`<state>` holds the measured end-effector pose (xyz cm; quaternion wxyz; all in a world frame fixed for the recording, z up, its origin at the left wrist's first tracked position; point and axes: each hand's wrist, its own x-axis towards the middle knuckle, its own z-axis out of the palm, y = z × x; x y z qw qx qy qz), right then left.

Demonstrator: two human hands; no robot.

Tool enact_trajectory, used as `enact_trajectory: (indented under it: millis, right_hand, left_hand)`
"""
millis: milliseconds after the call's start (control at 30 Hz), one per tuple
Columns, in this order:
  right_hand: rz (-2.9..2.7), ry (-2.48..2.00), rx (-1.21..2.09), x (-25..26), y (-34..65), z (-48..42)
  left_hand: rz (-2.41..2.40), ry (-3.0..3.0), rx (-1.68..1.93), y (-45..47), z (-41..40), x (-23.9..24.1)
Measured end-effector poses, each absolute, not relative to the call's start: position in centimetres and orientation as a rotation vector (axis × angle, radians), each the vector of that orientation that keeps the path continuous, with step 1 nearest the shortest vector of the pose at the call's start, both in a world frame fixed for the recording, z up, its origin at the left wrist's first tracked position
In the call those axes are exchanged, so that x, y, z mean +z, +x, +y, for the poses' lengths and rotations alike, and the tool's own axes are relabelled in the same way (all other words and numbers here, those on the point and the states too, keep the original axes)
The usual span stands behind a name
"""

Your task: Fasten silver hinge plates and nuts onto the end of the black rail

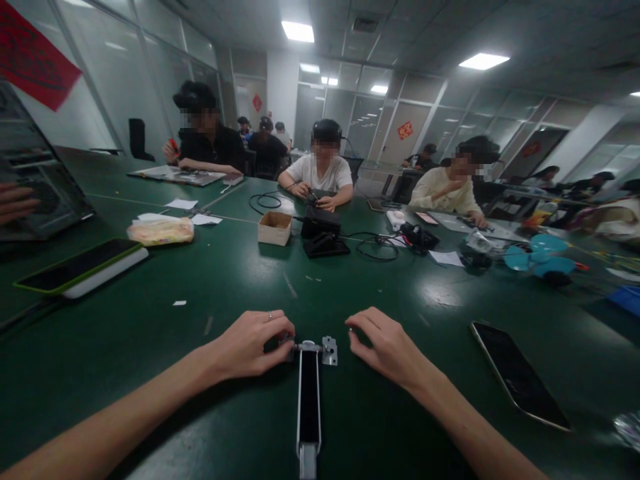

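Note:
A long narrow part [309, 400], black with silver metal edges, lies on the green table [150, 333] pointing away from me. At its far end sits a small silver bracket [329, 350] with holes. My left hand [250, 345] rests curled beside that far end, fingertips pinched on the metal tip; a ring shows on one finger. My right hand [385, 343] lies just right of the bracket with fingers curled down onto the table, apart from the part. What, if anything, sits under those fingers is hidden.
A phone [517, 373] lies at my right, another phone on a white box [80, 267] at my left. Further off stand a cardboard box [275, 228], a black device [323, 233] with cables, a plastic bag [160, 230] and blue bowls [543, 257]. Several people work across the table.

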<state>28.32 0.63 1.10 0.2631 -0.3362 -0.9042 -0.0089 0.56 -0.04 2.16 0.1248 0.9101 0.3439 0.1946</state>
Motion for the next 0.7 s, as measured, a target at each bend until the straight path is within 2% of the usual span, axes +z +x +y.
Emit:
enact_trajectory:
  millis: [100,233,533,700]
  right_hand:
    - [-2.312,-0.528,-0.057,0.9,26.0,-0.9]
    - [-2.208,-0.333,-0.028,0.7,23.9,-2.8]
    - [-2.199,-0.284,0.028,-0.2,23.5,-3.1]
    - [-2.19,-0.343,-0.05,0.4,23.6,-3.0]
  left_hand:
    - [0.951,2.489,0.648,1.2,-0.8,2.2]
    - [0.761,2.419,0.63,2.2,-2.0,2.2]
    - [0.695,2.379,0.681,2.7,-2.6,1.9]
    - [0.725,2.334,0.7,2.6,-2.4,2.5]
